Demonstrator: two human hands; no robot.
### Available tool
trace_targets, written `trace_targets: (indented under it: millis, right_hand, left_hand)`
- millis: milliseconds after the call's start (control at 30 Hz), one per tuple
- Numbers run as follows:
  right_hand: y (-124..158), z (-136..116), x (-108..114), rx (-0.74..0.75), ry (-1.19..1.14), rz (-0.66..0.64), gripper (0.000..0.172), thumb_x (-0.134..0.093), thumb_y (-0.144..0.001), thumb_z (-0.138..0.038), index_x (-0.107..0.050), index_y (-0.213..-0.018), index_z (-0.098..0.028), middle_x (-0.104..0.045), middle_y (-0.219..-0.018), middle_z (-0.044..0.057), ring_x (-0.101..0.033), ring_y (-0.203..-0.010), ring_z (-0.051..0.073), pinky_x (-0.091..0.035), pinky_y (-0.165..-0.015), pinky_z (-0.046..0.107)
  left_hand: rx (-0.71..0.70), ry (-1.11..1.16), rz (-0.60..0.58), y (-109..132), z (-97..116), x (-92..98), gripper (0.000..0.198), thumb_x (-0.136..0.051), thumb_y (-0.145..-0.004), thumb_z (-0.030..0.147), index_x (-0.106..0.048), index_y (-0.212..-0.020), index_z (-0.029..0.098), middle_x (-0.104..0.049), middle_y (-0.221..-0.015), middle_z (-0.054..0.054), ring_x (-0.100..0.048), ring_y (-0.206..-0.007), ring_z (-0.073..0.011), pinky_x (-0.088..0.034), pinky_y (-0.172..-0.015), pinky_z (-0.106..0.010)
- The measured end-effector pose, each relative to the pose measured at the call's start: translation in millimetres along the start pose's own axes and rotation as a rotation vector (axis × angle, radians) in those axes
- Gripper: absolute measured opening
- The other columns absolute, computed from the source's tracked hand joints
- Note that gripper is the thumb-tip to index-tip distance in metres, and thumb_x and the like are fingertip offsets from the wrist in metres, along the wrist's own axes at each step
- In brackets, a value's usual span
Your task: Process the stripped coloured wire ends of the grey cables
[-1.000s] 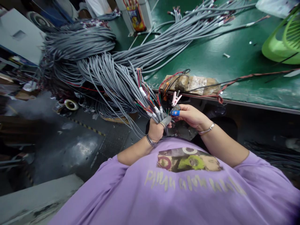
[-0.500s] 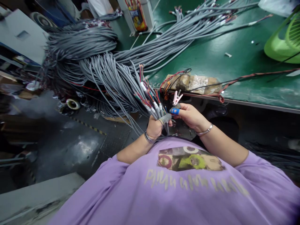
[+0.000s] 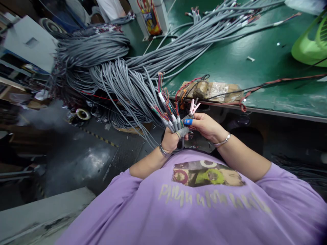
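My left hand (image 3: 170, 140) is closed round a bunch of grey cables (image 3: 167, 119) whose stripped ends fan out into coloured wires. The thumb wears a grey fingertip cover. My right hand (image 3: 205, 125) sits just to the right, fingers curled, pinching a thin wire end at the bunch; its forefinger has a blue cover. A small pink-handled tool (image 3: 193, 105) sticks up between the hands, in front of the bench edge. The cables run back into a big grey heap (image 3: 107, 68) on the left.
A green bench (image 3: 230, 61) carries more grey cables (image 3: 204, 30), a taped wooden block with wires (image 3: 212, 90) at its front edge and a light green plastic basket (image 3: 310, 44) at the right. Dark floor with yellow-black tape lies lower left.
The view has drifted slightly; both hands stay together at the cable ends, with the bunch raised a little and the right fingers still working at the wires.
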State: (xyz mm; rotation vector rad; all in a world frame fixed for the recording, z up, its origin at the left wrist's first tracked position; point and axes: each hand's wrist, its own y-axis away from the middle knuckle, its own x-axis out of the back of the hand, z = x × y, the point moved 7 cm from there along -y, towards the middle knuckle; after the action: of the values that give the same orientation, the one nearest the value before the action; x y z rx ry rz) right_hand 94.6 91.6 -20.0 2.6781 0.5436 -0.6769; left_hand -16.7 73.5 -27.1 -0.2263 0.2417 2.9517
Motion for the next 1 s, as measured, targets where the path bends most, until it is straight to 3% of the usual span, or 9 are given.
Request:
trace_targets:
  millis: [333, 467, 567, 733, 900, 1000]
  right_hand:
    - [0, 10, 3, -0.096, -0.087, -0.003, 0.033, -0.087, -0.061, -0.035, -0.061, -0.068, -0.017, -0.069, -0.059, 0.003, -0.065, -0.049, 0.016, -0.046, -0.052, 0.026]
    - [1, 11, 1, -0.125, -0.072, -0.019, 0.031, -0.086, -0.058, -0.031, -0.06, -0.068, -0.018, -0.067, -0.056, 0.002, -0.064, -0.047, 0.018, -0.049, -0.049, 0.029]
    - [2, 10, -1, -0.128, -0.055, 0.001, 0.033, -0.086, -0.055, -0.032, -0.056, -0.062, -0.02, -0.061, -0.05, -0.001, -0.061, -0.042, 0.019, -0.048, -0.044, 0.032]
    - [2, 11, 5, -0.102, -0.024, 0.108, 0.035, -0.086, -0.057, -0.031, -0.053, -0.058, -0.019, -0.057, -0.049, -0.002, -0.055, -0.042, 0.012, -0.043, -0.045, 0.026]
    - [0, 15, 22, -0.064, -0.243, 0.147, 0.023, -0.08, -0.067, -0.03, -0.061, -0.072, -0.018, -0.062, -0.061, -0.002, -0.054, -0.051, 0.009, -0.045, -0.052, 0.023]
    - [-3, 12, 31, -0.059, -0.365, 0.151, 0.027, -0.073, -0.078, -0.044, -0.064, -0.082, -0.018, -0.066, -0.071, 0.0, -0.055, -0.057, 0.01, -0.048, -0.056, 0.023]
  left_hand:
    - [-0.07, 0.043, 0.022, 1, 2, 0.5, 0.038, -0.082, -0.07, 0.047, -0.062, -0.063, 0.016, -0.063, -0.055, 0.001, -0.056, -0.047, -0.0095, -0.05, -0.051, -0.024]
    - [-0.054, -0.058, -0.066, 3, 5, -2.9, 0.038, -0.083, -0.069, 0.046, -0.063, -0.06, 0.015, -0.063, -0.054, -0.001, -0.057, -0.047, -0.0106, -0.049, -0.051, -0.025]
    - [-0.016, -0.162, -0.14, 5, 6, -6.7, 0.037, -0.086, -0.066, 0.044, -0.064, -0.06, 0.014, -0.064, -0.053, -0.002, -0.057, -0.047, -0.0115, -0.048, -0.052, -0.026]
    - [-0.058, -0.143, -0.087, 6, 8, -4.7, 0.038, -0.085, -0.066, 0.046, -0.064, -0.061, 0.015, -0.064, -0.054, -0.001, -0.057, -0.048, -0.0112, -0.048, -0.053, -0.026]
    - [-0.065, -0.019, -0.081, 2, 10, -4.9, 0.042, -0.083, -0.068, 0.05, -0.061, -0.059, 0.016, -0.061, -0.052, 0.0, -0.055, -0.047, -0.0101, -0.047, -0.05, -0.025]
    - [-0.015, 0.088, -0.075, -2, 16, -6.8, 0.043, -0.085, -0.062, 0.05, -0.059, -0.062, 0.017, -0.059, -0.051, 0.002, -0.054, -0.044, -0.0097, -0.047, -0.046, -0.024]
